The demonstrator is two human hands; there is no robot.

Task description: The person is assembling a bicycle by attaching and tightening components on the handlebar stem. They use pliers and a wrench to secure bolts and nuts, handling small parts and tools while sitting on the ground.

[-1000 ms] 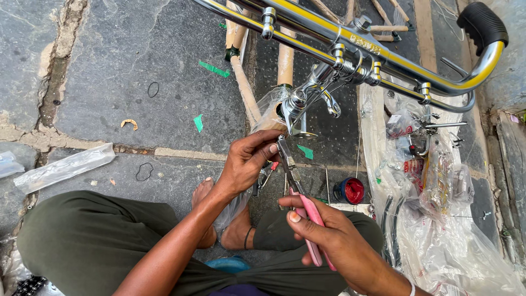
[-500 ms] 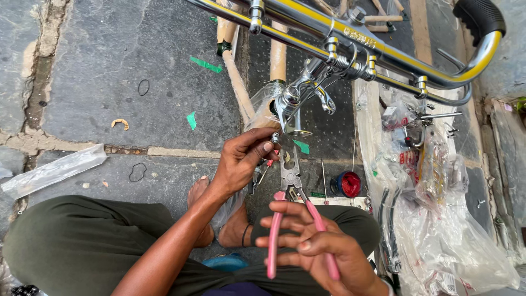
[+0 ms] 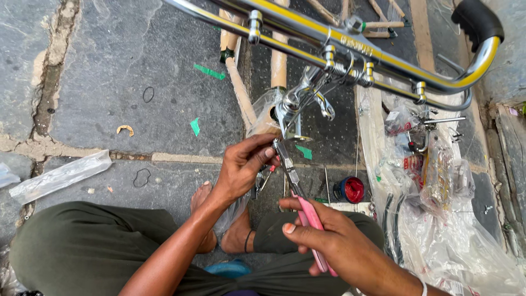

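Observation:
My right hand (image 3: 334,241) grips the pink handles of a pair of pliers (image 3: 304,208), whose metal jaws point up toward the chrome brake fitting (image 3: 293,109) under the bicycle handlebar (image 3: 350,46). My left hand (image 3: 246,164) pinches a small part right at the plier jaws, just below that fitting. The handlebar is chrome with a yellow stripe and a black grip (image 3: 476,19) at its right end. What my left fingers hold is too small to make out.
Clear plastic bags of bicycle parts (image 3: 438,181) lie on the right, a red reflector (image 3: 350,189) beside them. Paper-wrapped frame tubes (image 3: 241,93) run up the stone floor. A crumpled plastic sleeve (image 3: 60,175) lies left. My bare feet (image 3: 219,230) rest below the hands.
The plier handles were spread half a second ago and are now squeezed together in my right hand. My left hand stays at the jaws below the fitting.

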